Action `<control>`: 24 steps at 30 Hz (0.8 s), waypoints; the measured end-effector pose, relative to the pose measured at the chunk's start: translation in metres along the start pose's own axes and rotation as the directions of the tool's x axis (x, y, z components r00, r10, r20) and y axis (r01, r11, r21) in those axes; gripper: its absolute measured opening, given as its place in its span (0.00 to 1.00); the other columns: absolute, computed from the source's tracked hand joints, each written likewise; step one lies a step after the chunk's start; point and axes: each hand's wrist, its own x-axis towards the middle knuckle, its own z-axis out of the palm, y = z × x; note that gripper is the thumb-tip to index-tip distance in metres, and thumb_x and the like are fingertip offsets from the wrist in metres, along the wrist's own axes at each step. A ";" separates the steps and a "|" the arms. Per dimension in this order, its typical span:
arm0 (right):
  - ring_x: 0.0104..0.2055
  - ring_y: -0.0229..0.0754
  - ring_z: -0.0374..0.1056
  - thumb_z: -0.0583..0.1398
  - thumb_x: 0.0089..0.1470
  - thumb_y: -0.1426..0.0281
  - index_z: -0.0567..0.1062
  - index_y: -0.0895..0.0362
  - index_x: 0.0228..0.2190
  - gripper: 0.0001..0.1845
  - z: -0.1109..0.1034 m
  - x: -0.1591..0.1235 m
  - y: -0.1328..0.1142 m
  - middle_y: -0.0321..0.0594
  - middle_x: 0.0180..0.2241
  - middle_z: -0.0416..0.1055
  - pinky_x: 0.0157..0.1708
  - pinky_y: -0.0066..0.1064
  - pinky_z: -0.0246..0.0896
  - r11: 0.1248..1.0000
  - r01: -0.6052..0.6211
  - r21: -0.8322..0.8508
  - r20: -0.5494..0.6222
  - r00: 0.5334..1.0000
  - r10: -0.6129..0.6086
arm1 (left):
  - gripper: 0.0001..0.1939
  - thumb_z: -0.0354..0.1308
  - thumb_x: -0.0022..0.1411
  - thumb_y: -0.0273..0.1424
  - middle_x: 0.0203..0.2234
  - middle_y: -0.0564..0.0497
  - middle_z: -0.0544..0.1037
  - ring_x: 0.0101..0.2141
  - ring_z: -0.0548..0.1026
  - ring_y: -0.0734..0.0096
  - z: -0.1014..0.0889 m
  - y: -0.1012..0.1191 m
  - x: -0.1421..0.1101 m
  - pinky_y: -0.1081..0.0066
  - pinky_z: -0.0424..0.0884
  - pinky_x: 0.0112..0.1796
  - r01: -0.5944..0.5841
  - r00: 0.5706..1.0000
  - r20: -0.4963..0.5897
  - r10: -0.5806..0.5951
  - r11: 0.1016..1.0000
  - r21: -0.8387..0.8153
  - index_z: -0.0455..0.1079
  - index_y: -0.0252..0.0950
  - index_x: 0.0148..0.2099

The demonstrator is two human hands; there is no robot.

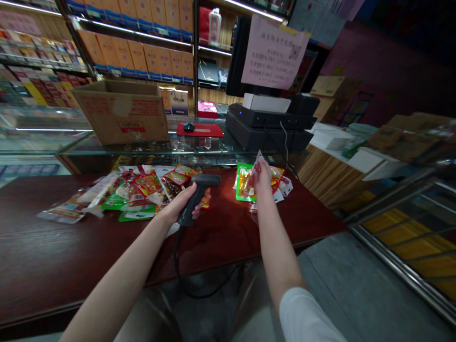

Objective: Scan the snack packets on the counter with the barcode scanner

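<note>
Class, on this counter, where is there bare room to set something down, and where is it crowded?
The dark red counter is bare left of the snack packets and right of the smaller pile under the right hand. A narrow gap separates that pile from the barcode scanner in the left hand. Packets crowd behind the left hand.

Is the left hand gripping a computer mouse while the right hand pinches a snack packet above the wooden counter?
No: the left hand grips a corded barcode scanner, not a mouse, as the head view shows. The right hand does pinch a snack packet above the wooden counter.
</note>
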 end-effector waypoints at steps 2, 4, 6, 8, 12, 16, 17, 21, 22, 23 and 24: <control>0.38 0.41 0.70 0.56 0.51 0.67 0.65 0.54 0.46 0.19 -0.010 0.018 -0.010 0.38 0.38 0.70 0.41 0.36 0.68 0.969 0.043 -0.241 -0.129 0.989 -0.076 | 0.30 0.57 0.56 0.56 0.15 0.54 0.67 0.14 0.63 0.76 -0.009 0.003 0.001 0.76 0.59 0.16 -0.041 0.991 -0.124 0.039 0.999 -0.012 0.68 0.32 0.43; 0.45 0.45 0.69 0.56 0.48 0.72 0.61 0.56 0.53 0.28 -0.023 0.028 -0.020 0.45 0.45 0.69 0.47 0.40 0.65 0.843 0.053 -0.536 -0.128 0.981 -0.143 | 0.31 0.59 0.54 0.57 0.15 0.55 0.68 0.14 0.64 0.76 -0.015 0.007 0.001 0.77 0.58 0.16 -0.091 0.969 -0.230 0.087 0.996 -0.011 0.68 0.33 0.42; 0.54 0.52 0.64 0.57 0.47 0.74 0.60 0.59 0.55 0.32 -0.034 0.031 -0.029 0.55 0.53 0.64 0.54 0.46 0.58 0.616 0.042 -0.787 -0.092 0.979 -0.184 | 0.32 0.59 0.54 0.57 0.15 0.55 0.68 0.14 0.64 0.76 -0.019 0.013 0.001 0.77 0.57 0.15 -0.154 0.937 -0.315 0.150 0.988 0.011 0.68 0.32 0.42; 0.62 0.61 0.54 0.60 0.46 0.72 0.62 0.62 0.55 0.33 -0.040 0.026 -0.034 0.64 0.61 0.53 0.59 0.53 0.48 0.384 0.018 -0.923 -0.083 0.966 -0.245 | 0.31 0.57 0.56 0.57 0.15 0.55 0.68 0.13 0.65 0.77 -0.020 0.019 -0.001 0.77 0.58 0.15 -0.217 0.888 -0.402 0.222 0.974 0.058 0.68 0.31 0.42; 0.65 0.62 0.48 0.60 0.50 0.68 0.63 0.63 0.53 0.29 -0.024 -0.002 -0.028 0.65 0.63 0.50 0.60 0.53 0.46 0.251 0.153 -0.956 0.087 0.963 -0.255 | 0.25 0.56 0.59 0.53 0.15 0.55 0.69 0.13 0.65 0.76 -0.019 0.033 -0.007 0.76 0.59 0.15 -0.259 0.774 -0.562 0.291 0.956 0.138 0.67 0.34 0.41; 0.51 0.52 0.68 0.57 0.56 0.59 0.60 0.61 0.56 0.31 0.029 -0.055 0.007 0.56 0.52 0.67 0.50 0.44 0.60 0.451 0.293 -0.843 0.434 0.866 0.248 | 0.23 0.57 0.60 0.51 0.18 0.55 0.71 0.14 0.66 0.77 -0.020 0.042 -0.016 0.76 0.62 0.16 -0.243 0.757 -0.591 0.280 0.959 0.144 0.65 0.34 0.40; 0.48 0.52 0.69 0.60 0.53 0.55 0.61 0.60 0.56 0.35 0.044 -0.070 0.018 0.55 0.51 0.69 0.48 0.43 0.62 0.464 0.304 -0.832 0.470 0.830 0.300 | 0.23 0.57 0.60 0.51 0.18 0.55 0.71 0.14 0.66 0.77 -0.021 0.042 -0.018 0.76 0.62 0.16 -0.232 0.766 -0.583 0.272 0.962 0.144 0.66 0.34 0.40; 0.56 0.61 0.62 0.70 0.38 0.48 0.69 0.54 0.49 0.40 0.087 -0.110 0.049 0.51 0.50 0.69 0.53 0.50 0.55 0.406 0.342 -0.848 0.486 0.808 0.334 | 0.23 0.55 0.61 0.51 0.16 0.55 0.70 0.14 0.67 0.75 -0.031 0.042 -0.021 0.76 0.61 0.16 -0.226 0.758 -0.595 0.267 0.963 0.145 0.67 0.34 0.41; 0.57 0.63 0.59 0.70 0.37 0.48 0.70 0.55 0.47 0.40 0.092 -0.113 0.052 0.53 0.51 0.67 0.54 0.51 0.54 0.369 0.353 -0.860 0.479 0.807 0.344 | 0.23 0.54 0.62 0.51 0.16 0.55 0.69 0.14 0.67 0.75 -0.033 0.042 -0.021 0.76 0.61 0.16 -0.229 0.748 -0.608 0.267 0.963 0.141 0.67 0.34 0.42; 0.58 0.64 0.58 0.71 0.36 0.48 0.70 0.58 0.46 0.40 0.095 -0.114 0.053 0.55 0.52 0.66 0.54 0.52 0.53 0.332 0.360 -0.872 0.471 0.804 0.363 | 0.22 0.54 0.62 0.50 0.16 0.55 0.69 0.15 0.67 0.74 -0.035 0.041 -0.021 0.76 0.61 0.16 -0.230 0.740 -0.618 0.265 0.963 0.137 0.67 0.34 0.42; 0.58 0.65 0.57 0.71 0.35 0.48 0.70 0.60 0.45 0.41 0.096 -0.112 0.053 0.59 0.53 0.65 0.54 0.51 0.53 0.302 0.362 -0.882 0.461 0.797 0.390 | 0.22 0.54 0.62 0.50 0.16 0.55 0.69 0.15 0.67 0.74 -0.036 0.041 -0.021 0.76 0.61 0.17 -0.228 0.737 -0.624 0.260 0.965 0.134 0.68 0.34 0.43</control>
